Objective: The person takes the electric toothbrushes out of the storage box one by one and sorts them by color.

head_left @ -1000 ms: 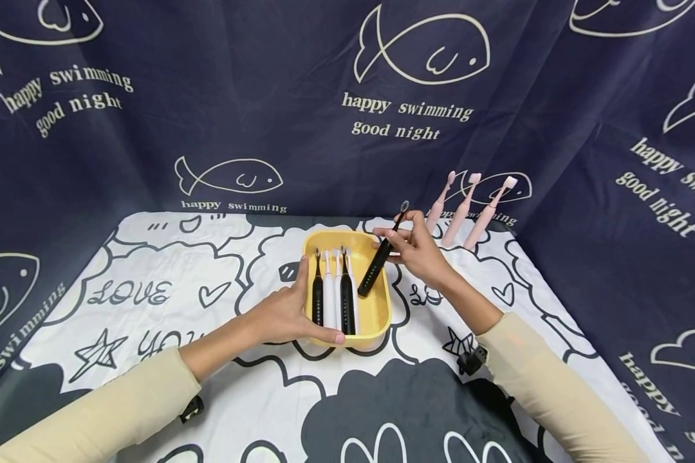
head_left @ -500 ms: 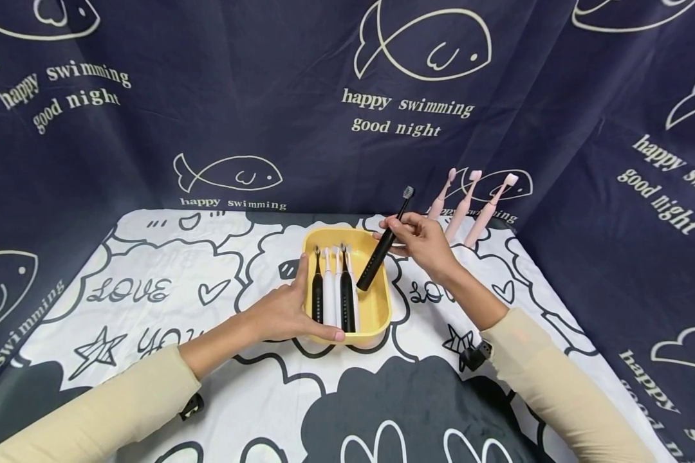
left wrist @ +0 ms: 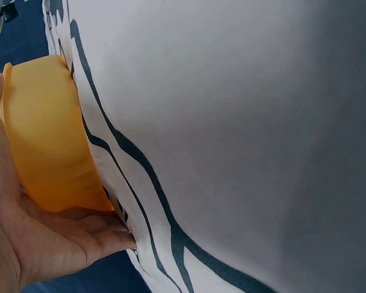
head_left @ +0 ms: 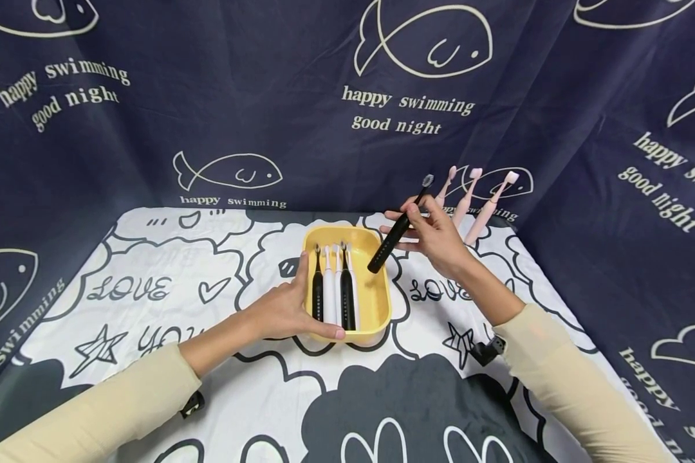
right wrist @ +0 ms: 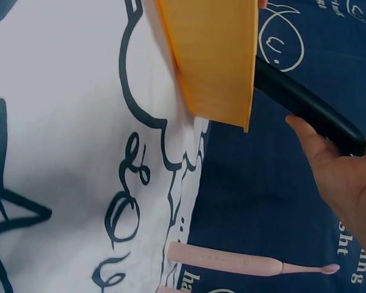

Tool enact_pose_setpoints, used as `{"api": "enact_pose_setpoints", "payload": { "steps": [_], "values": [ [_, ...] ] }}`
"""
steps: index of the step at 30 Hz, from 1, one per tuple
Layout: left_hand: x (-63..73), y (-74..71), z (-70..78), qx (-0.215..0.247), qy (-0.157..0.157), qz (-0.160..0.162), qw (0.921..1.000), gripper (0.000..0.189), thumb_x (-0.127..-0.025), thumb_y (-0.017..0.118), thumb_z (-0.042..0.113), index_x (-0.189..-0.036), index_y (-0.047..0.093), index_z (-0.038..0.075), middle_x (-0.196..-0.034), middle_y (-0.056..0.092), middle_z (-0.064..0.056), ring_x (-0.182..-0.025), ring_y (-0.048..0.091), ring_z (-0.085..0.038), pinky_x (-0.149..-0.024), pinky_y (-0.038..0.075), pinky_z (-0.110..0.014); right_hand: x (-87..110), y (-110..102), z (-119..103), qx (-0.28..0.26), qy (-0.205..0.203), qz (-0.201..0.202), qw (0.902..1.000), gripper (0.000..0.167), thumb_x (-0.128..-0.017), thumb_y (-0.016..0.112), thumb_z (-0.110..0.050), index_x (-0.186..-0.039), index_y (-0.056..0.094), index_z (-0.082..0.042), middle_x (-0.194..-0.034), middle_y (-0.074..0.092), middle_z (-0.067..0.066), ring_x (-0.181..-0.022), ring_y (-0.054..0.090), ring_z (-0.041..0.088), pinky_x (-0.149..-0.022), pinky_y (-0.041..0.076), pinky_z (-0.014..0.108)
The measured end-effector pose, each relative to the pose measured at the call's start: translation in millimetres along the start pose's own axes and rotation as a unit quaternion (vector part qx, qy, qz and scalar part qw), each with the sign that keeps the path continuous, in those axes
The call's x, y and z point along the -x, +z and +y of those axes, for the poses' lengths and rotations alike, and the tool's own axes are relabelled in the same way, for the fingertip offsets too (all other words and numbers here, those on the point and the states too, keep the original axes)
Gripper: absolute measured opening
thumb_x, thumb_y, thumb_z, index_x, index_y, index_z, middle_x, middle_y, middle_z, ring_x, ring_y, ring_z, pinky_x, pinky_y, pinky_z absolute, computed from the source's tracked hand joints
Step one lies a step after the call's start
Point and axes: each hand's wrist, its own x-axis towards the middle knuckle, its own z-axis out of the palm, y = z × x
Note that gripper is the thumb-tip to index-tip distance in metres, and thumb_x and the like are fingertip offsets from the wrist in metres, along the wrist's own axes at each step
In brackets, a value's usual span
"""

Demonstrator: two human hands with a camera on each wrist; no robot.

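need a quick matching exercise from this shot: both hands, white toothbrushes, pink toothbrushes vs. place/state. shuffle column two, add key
Column one
1. Left hand
2. Right hand
3. White toothbrushes
4. Pink toothbrushes

Column two
A. Inside the yellow tray
B. Standing on the printed cloth, to the right of the tray
C. Holding the tray at its side and near rim
D. Holding a black toothbrush at a slant

Pairs: 1-C, 2-D, 3-A, 4-B
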Motion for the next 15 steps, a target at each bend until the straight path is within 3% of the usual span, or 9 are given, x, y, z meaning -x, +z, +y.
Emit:
{"api": "enact_pose_setpoints", "payload": {
  "steps": [7,15],
  "values": [
    [-0.3,-0.9,0.7,-0.006,-0.004,0.001,1.0000,0.180,-0.061,0.096,0.086,-0.179,-0.024,0.024,-0.142,0.071,-0.030,-0.123,0.072,-0.029,-0.107,0.058,-0.051,2.5,-9.5,-10.5,-0.032,-0.028,-0.005,0.9991,0.023,-0.115,0.048,-0.038,-0.120,0.054,-0.016,-0.123,0.085,0.001,-0.110,0.086,0.023,-0.088,0.070,0.041],
    [-1.2,-1.1,-0.3,-0.008,0.002,-0.001,1.0000,0.180,-0.061,0.097,0.086,-0.179,-0.023,0.022,-0.141,0.072,-0.030,-0.120,0.073,-0.028,-0.107,0.058,-0.051,5.6,-22.7,-17.7,-0.023,-0.049,0.011,0.9985,0.024,-0.116,0.049,-0.038,-0.121,0.054,-0.015,-0.122,0.087,0.003,-0.108,0.086,0.023,-0.087,0.070,0.039]
  ]
}}
